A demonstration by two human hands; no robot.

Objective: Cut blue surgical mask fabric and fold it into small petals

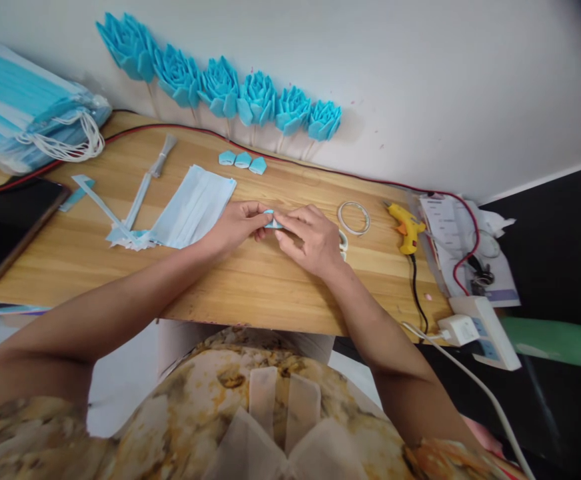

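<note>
My left hand (238, 225) and my right hand (309, 239) meet over the wooden table (250, 280), both pinching a small folded piece of blue mask fabric (270, 220) between their fingertips. Just left of my left hand lies a flattened blue face mask (190, 207) with cut strips (120, 220) beside it. Three small folded blue petals (243, 160) lie in a row farther back. Several finished blue fabric flowers (220, 87) lean against the wall.
A stack of blue masks (25, 107) sits at the far left, a dark phone (8, 223) below it. To the right lie a tape ring (354, 217), a yellow glue gun (407, 228), papers (450, 233) and a white power strip (485, 330). A red cable (320, 170) runs along the back edge.
</note>
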